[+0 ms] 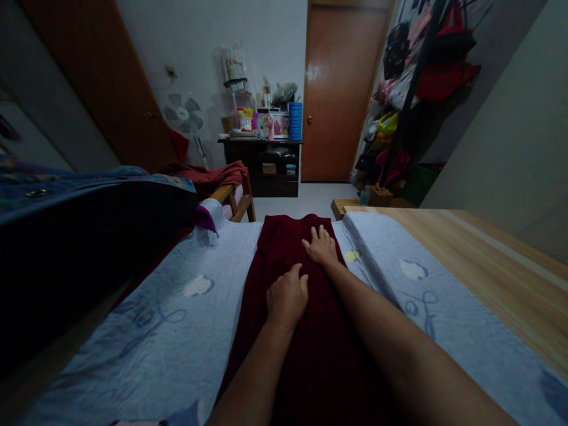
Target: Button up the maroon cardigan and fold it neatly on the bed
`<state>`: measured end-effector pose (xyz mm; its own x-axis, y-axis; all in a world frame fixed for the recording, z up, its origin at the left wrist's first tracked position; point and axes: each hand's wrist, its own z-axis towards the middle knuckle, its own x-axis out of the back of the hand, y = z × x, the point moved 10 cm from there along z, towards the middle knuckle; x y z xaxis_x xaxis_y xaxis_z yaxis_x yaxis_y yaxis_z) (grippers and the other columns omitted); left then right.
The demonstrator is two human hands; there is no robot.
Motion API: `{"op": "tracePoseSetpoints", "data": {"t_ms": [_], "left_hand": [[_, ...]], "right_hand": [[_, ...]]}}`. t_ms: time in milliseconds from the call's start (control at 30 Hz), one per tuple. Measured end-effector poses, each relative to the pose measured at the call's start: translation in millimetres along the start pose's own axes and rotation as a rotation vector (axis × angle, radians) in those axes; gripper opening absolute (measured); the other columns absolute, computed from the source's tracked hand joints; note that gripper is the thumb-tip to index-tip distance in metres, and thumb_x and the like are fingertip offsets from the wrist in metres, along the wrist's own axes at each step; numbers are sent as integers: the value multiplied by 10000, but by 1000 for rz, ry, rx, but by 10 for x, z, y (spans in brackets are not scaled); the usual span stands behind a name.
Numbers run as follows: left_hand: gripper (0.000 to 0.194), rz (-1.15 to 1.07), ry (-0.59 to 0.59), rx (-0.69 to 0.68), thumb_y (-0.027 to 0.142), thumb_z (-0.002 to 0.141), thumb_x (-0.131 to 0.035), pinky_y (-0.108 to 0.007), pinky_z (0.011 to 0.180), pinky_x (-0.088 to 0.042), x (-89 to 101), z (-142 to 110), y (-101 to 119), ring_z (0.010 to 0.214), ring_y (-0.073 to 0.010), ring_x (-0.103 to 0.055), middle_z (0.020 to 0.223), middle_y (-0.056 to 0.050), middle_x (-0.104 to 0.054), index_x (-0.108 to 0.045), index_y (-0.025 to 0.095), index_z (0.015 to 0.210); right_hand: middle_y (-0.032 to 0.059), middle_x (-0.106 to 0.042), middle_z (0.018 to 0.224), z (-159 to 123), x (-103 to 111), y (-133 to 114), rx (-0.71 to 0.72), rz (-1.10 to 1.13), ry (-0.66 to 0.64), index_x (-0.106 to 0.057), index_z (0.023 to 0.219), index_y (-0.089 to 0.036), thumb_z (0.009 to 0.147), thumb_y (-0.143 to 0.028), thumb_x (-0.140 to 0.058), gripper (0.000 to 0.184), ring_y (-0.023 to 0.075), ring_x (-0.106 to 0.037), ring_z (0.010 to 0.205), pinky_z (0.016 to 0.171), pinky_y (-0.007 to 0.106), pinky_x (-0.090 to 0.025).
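A dark red, long piece of cloth (pixel 270 260), seemingly a garment, lies lengthwise over a pale blue patterned cover (pixel 222 248). My right hand (pixel 320 247) rests flat near the cloth's far end, its fingers spread and pointing away from me. Nearer to me and to the left, my left hand (pixel 287 297) is over the middle of the same cloth. Its fingers are curled down with the thumb side up; the fingertips are mostly hidden, so anything in them does not show. Both forearms reach in from the bottom edge.
Dark and blue clothes (pixel 110 183) are heaped at left, beside a wooden chair (pixel 239 204) draped with reddish cloth. Bare wood board (pixel 501 260) shows at right. Behind stand a fan (pixel 184 112), a dark cabinet (pixel 261 186), a door (pixel 341 89) and hanging bags (pixel 448 77).
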<state>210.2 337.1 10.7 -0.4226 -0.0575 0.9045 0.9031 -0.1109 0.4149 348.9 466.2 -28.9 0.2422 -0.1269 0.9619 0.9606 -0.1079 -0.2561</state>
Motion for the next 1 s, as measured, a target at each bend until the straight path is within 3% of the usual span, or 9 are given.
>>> {"op": "tracePoseSetpoints", "data": {"t_ms": [200,400,600,733,900,1000], "left_hand": [[385,9,3,-5,354,926,-443,-354,741,-507,-10,4,4,887,-260,-688,1034,-94,-722,-556,262,1282],[389,11,-2,18,358,920,-443,-359,739,-507,-2,16,-9,873,-265,-691,1001,-98,-727,-558,271,1281],[388,13,9,19,371,912,-440,-363,741,-505,11,15,-8,865,-271,-691,986,-101,-727,-568,276,1265],[385,19,14,23,374,912,-433,-372,740,-500,8,16,-24,869,-281,-688,975,-104,-722,-544,286,1271],[393,11,-14,53,360,930,-403,-350,700,-491,28,-6,-43,827,-273,-693,924,-122,-722,-458,241,1300],[365,29,-24,68,334,945,-368,-326,701,-480,46,-20,-51,832,-255,-694,923,-119,-719,-453,236,1287]], "right_hand": [[184,-163,1563,-13,21,5,15,16,50,-261,1490,-151,941,-491,-337,650,331,-217,1408,1091,470,-211],[148,-266,1538,-8,87,57,46,55,128,-367,1436,-155,962,-324,-306,507,267,-303,1378,1074,402,-283],[141,-225,1555,-1,132,80,-13,114,-28,-339,1443,-137,936,-293,-367,531,269,-266,1399,1084,416,-288],[145,-197,1562,-197,245,-26,-86,173,-166,-308,1456,-152,917,-384,-393,593,321,-196,1421,1084,498,-263],[122,-150,1579,-602,315,-288,30,181,-201,-299,1464,-152,924,-375,-380,589,298,-149,1438,1116,469,-214],[122,-222,1560,-802,228,-285,72,166,-192,-328,1453,-131,943,-341,-349,552,275,-203,1428,1116,434,-232]]}}
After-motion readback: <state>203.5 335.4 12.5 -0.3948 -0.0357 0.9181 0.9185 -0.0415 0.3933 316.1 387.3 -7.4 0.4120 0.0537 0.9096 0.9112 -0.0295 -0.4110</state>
